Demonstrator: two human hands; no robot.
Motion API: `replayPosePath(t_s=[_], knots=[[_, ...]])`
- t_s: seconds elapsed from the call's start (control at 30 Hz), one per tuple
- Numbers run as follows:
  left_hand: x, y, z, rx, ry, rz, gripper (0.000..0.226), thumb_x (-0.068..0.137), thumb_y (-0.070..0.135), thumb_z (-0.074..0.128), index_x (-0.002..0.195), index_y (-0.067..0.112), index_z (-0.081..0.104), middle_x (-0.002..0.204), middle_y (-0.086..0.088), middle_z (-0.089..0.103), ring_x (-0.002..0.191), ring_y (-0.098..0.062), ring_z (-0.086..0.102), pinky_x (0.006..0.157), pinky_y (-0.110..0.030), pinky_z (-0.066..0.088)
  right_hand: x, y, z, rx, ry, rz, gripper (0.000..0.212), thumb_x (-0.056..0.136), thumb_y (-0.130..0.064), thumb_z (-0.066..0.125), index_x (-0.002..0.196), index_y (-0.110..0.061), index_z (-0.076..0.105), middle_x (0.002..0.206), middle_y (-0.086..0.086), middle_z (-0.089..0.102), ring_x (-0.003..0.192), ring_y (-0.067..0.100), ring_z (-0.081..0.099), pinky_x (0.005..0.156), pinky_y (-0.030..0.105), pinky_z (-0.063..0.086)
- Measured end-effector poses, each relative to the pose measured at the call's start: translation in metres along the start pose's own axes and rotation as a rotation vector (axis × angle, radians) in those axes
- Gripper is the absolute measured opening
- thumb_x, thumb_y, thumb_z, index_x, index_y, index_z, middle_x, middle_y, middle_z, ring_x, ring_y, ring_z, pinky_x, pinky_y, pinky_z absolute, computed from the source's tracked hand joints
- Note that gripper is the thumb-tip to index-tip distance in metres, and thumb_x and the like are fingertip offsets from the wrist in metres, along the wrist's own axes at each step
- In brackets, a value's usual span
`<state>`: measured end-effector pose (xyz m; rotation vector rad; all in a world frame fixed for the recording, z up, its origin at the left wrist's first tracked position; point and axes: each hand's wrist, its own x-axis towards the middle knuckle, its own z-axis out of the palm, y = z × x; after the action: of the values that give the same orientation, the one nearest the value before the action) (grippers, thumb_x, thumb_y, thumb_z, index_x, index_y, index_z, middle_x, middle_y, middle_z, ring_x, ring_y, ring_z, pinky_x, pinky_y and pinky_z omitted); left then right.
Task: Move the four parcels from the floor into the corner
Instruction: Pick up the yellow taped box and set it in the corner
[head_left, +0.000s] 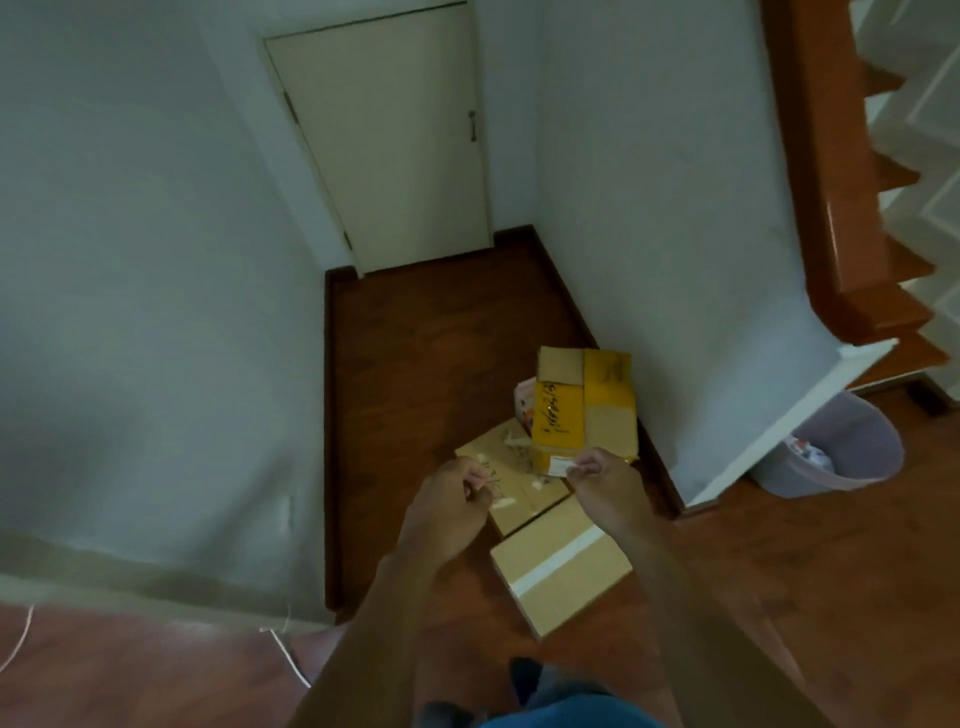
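We count three cardboard parcels on the dark wooden floor (415, 338): a yellow-taped box (587, 405) beside the white wall (649, 234), a flat brown box (511, 478), and a white-taped brown box (561, 566). A fourth may be the white packet (523, 397) behind them. By our judgement none has reached the far corner; our left hand (452, 499) and right hand (602, 486) are curled loosely, the right seemingly pinching a white label, so no parcel is held.

Matt cardboard parcels (563, 569) lie on a glossy wooden floor (415, 353).

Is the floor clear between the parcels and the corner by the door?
Yes. The wooden floor from the yellow-taped parcel up to the cream door looks bare. Both hands, left and right, hover above the parcels.
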<state>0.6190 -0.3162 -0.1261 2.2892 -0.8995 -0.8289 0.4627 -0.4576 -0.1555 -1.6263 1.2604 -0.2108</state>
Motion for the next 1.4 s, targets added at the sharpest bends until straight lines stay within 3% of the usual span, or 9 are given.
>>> replayPosePath(t_s=[0.2, 0.37, 0.6, 0.77, 0.87, 0.97, 1.07, 1.17, 1.4], knots=[[0.11, -0.002, -0.039, 0.06, -0.105, 0.02, 0.018, 0.092, 0.035, 0.057, 0.109, 0.032, 0.063, 0.108, 0.017, 0.064, 0.103, -0.005, 0.062, 0.089, -0.033, 0.054, 0.073, -0.03, 0.025, -0.015, 0.08, 0.108, 0.018, 0.096, -0.021, 0.061, 0.104, -0.007, 0.067, 0.113, 0.012, 0.069, 0.104, 0.029, 0.062, 0.078, 0.035, 0.045], [0.218, -0.028, -0.09, 0.091, -0.168, 0.033, 0.02, 0.099, 0.029, 0.053, 0.118, 0.026, 0.059, 0.117, 0.009, 0.06, 0.106, -0.007, 0.056, 0.081, -0.025, 0.044, 0.143, -0.071, 0.071, -0.062, 0.119, 0.14, 0.033, 0.098, -0.02, 0.058, 0.126, -0.005, 0.064, 0.124, 0.014, 0.066, 0.116, 0.033, 0.059, 0.08, 0.029, 0.038], [0.355, -0.081, -0.203, 0.133, -0.239, 0.058, 0.022, 0.1, 0.032, 0.051, 0.121, 0.028, 0.058, 0.117, 0.008, 0.061, 0.09, 0.003, 0.054, 0.067, -0.018, 0.041, 0.253, -0.178, 0.152, -0.078, 0.209, 0.166, 0.026, 0.097, -0.017, 0.058, 0.101, 0.008, 0.068, 0.094, 0.025, 0.07, 0.09, 0.041, 0.066, 0.077, 0.048, 0.052], [0.44, -0.081, -0.245, 0.256, -0.31, 0.099, 0.024, 0.099, 0.031, 0.052, 0.122, 0.026, 0.058, 0.117, 0.007, 0.061, 0.097, -0.005, 0.057, 0.074, -0.022, 0.046, 0.315, -0.227, 0.175, -0.049, 0.258, 0.221, 0.014, 0.096, -0.016, 0.054, 0.104, -0.011, 0.065, 0.086, 0.008, 0.063, 0.076, 0.023, 0.058, 0.067, 0.034, 0.044], [0.485, -0.062, -0.245, 0.319, -0.367, 0.163, 0.02, 0.098, 0.033, 0.054, 0.117, 0.029, 0.059, 0.111, 0.009, 0.061, 0.098, -0.005, 0.057, 0.081, -0.027, 0.047, 0.341, -0.23, 0.175, 0.048, 0.349, 0.288, 0.029, 0.097, -0.016, 0.054, 0.121, -0.007, 0.066, 0.095, 0.008, 0.066, 0.069, 0.011, 0.057, 0.057, 0.025, 0.042], [0.524, -0.036, -0.231, 0.352, -0.444, 0.232, 0.018, 0.097, 0.031, 0.055, 0.114, 0.029, 0.061, 0.108, 0.011, 0.061, 0.095, -0.003, 0.057, 0.07, -0.02, 0.042, 0.359, -0.226, 0.167, 0.134, 0.406, 0.367, 0.036, 0.097, -0.019, 0.054, 0.128, -0.005, 0.064, 0.11, 0.015, 0.071, 0.09, 0.023, 0.063, 0.078, 0.034, 0.051], [0.551, -0.004, -0.209, 0.423, -0.511, 0.317, 0.017, 0.098, 0.03, 0.055, 0.114, 0.028, 0.061, 0.108, 0.01, 0.062, 0.096, -0.005, 0.059, 0.065, -0.017, 0.04, 0.371, -0.212, 0.156, 0.221, 0.509, 0.442, 0.032, 0.097, -0.021, 0.056, 0.122, -0.005, 0.066, 0.118, 0.014, 0.071, 0.106, 0.028, 0.065, 0.092, 0.045, 0.054], [0.571, 0.028, -0.18, 0.485, -0.586, 0.396, 0.016, 0.097, 0.029, 0.055, 0.112, 0.027, 0.062, 0.11, 0.008, 0.063, 0.093, -0.005, 0.06, 0.066, -0.02, 0.043, 0.378, -0.19, 0.144, 0.319, 0.595, 0.534, 0.026, 0.098, -0.02, 0.056, 0.116, -0.004, 0.066, 0.109, 0.014, 0.07, 0.096, 0.026, 0.064, 0.083, 0.041, 0.054], [0.611, 0.063, -0.071, 0.721, -0.856, 0.603, 0.018, 0.096, 0.024, 0.057, 0.112, 0.02, 0.064, 0.109, 0.005, 0.059, 0.099, -0.01, 0.057, 0.071, -0.019, 0.042, 0.385, -0.105, 0.143, 0.531, 0.804, 0.827, 0.036, 0.096, -0.024, 0.061, 0.121, 0.001, 0.066, 0.122, 0.021, 0.069, 0.114, 0.038, 0.061, 0.09, 0.038, 0.047]])
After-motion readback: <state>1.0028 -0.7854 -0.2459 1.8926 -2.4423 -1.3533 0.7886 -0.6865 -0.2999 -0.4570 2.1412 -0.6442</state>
